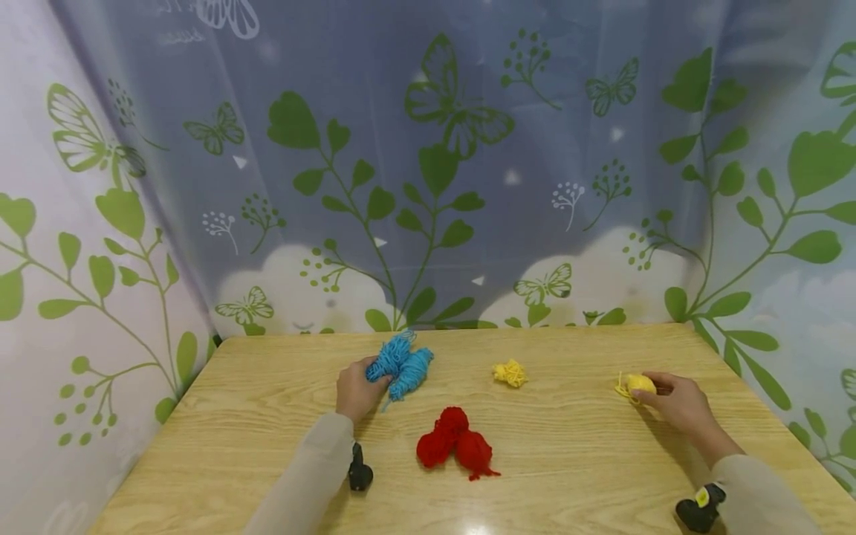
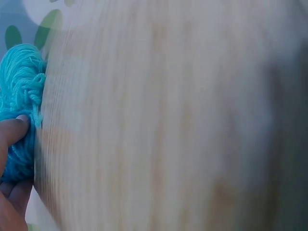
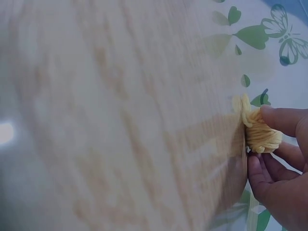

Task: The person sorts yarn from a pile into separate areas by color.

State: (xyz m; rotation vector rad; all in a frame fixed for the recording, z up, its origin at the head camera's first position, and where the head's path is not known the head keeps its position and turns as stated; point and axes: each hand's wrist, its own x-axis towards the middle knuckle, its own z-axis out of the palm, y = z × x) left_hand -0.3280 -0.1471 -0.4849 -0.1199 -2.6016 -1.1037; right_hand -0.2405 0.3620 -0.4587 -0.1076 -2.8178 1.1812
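My left hand grips a blue yarn bundle between thumb and fingers. Against it lies a second blue yarn bundle on the table. In the left wrist view the thumb presses into the blue strands. Over at the right side, my right hand pinches a small yellow yarn ball, a loose strand trailing to its left. The right wrist view shows thumb and fingers round the wound yellow yarn, close to the tabletop.
Three red yarn balls touch one another near the middle of the wooden table. Another yellow yarn ball lies alone between the hands. A patterned curtain hangs along the table's back edge, with others at both sides.
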